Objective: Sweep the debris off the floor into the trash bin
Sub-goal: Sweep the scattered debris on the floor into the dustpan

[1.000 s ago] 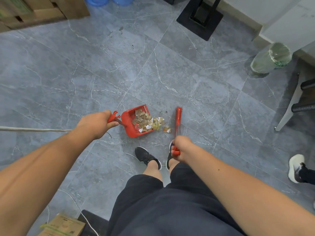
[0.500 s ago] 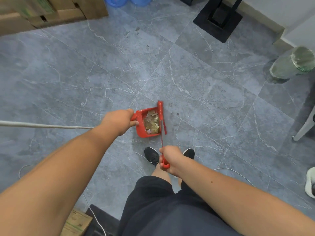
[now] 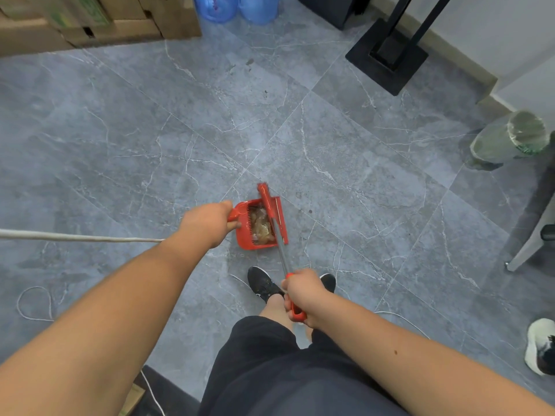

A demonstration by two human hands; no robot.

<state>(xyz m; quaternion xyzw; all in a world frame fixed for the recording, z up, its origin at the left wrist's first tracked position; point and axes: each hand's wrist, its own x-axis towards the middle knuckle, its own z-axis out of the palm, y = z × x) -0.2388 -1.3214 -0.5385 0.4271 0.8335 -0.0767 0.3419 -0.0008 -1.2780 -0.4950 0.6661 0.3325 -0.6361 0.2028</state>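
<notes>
A red dustpan (image 3: 244,240) rests on the grey tiled floor, filled with brownish paper debris (image 3: 262,226). My left hand (image 3: 208,225) grips its handle from the left. My right hand (image 3: 301,295) holds the red grip of a small red broom (image 3: 271,211); its metal shaft runs up to the brush head, which lies across the open mouth of the dustpan. The trash bin (image 3: 510,139), lined with a clear bag, stands far off at the right near the wall.
Cardboard boxes (image 3: 90,22) and blue water bottles (image 3: 237,7) line the top. A black stand base (image 3: 387,58) sits at the upper right. A chair leg (image 3: 528,247) and another person's white shoe (image 3: 540,346) are at the right. A cord (image 3: 75,237) crosses the left.
The broom swept the loose debris leftward into the dustpan and now lies against its mouth. The view has shifted, so the trash bin appears farther right.
</notes>
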